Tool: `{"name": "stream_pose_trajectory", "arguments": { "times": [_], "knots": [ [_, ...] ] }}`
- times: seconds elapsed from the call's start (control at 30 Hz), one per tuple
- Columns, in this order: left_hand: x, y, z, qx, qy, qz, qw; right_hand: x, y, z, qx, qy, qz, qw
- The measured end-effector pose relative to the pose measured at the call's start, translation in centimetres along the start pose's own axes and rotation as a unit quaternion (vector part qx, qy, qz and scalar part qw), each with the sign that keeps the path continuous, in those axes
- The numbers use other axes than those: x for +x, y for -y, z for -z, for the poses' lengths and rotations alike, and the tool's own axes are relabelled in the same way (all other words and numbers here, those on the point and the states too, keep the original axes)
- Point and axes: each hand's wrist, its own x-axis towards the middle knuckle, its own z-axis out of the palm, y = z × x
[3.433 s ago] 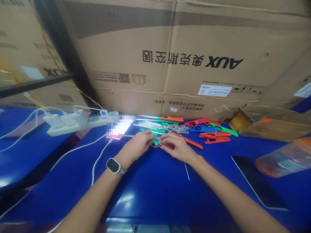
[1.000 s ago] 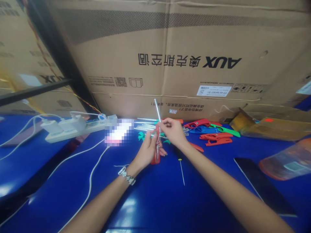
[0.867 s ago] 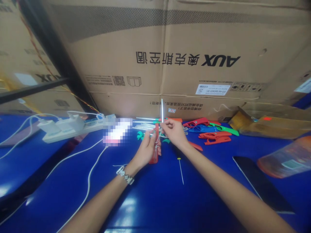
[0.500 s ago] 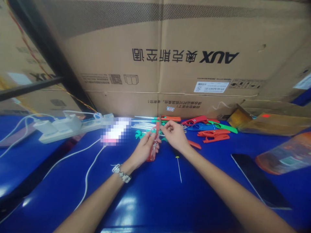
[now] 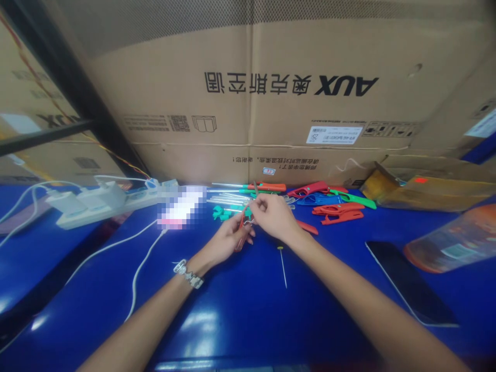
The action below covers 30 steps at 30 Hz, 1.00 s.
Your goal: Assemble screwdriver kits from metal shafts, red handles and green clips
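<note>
My left hand is closed around a red lighter handle, held tilted above the blue table. A thin pale wire shows at its upper part. My right hand pinches at the handle's top end; a narrow dark strip sticks up past its fingertips. What exactly those fingers grip is hidden. Behind both hands lie an orange lighter with a metal tube, several metal tubes and small green plastic pieces. Coloured handle shells are heaped to the right.
A thin metal pin with a yellow head lies in front of my right hand. Rightward are a black phone, a clear orange-tinted bottle and an open carton. A white power strip with cables stands left. A large cardboard box closes off the back.
The red handle has turned in my left hand and now shows more edge-on. My right hand has closed in further over its top end. The view has shifted slightly.
</note>
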Motion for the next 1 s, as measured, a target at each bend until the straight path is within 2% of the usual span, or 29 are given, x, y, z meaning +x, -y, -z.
{"name": "stream_pose_trajectory", "arguments": {
  "times": [0.1,0.2,0.33,0.43,0.6,0.7,0.83,1.0],
  "knots": [
    [0.0,0.1,-0.1,0.003,0.011,0.003,1.000,-0.2,-0.5,-0.2,0.001,-0.019,0.013,1.000],
    [-0.1,0.0,-0.2,-0.033,-0.005,0.015,0.999,-0.5,-1.1,-0.5,0.030,-0.041,0.038,0.998],
    [-0.2,-0.4,-0.3,-0.103,-0.020,0.028,0.994,-0.8,-1.7,-0.6,0.068,-0.035,0.093,0.993],
    [-0.2,-0.7,-0.1,-0.129,-0.022,0.009,0.991,-0.9,-1.8,-0.3,0.055,-0.026,0.115,0.991],
    [-0.3,-0.9,0.6,-0.050,-0.016,-0.020,0.998,-0.7,-1.9,0.5,0.001,-0.002,0.183,0.983],
    [-0.4,-1.0,0.9,0.004,-0.002,-0.014,1.000,-0.5,-2.1,0.8,-0.030,0.006,0.189,0.981],
    [-0.5,-1.3,0.7,-0.044,-0.013,0.012,0.999,-0.3,-2.2,0.9,-0.034,0.023,0.191,0.981],
    [-0.5,-1.4,0.3,-0.073,-0.035,0.015,0.997,-0.5,-2.1,0.7,-0.041,0.009,0.224,0.974]
  ]
}}
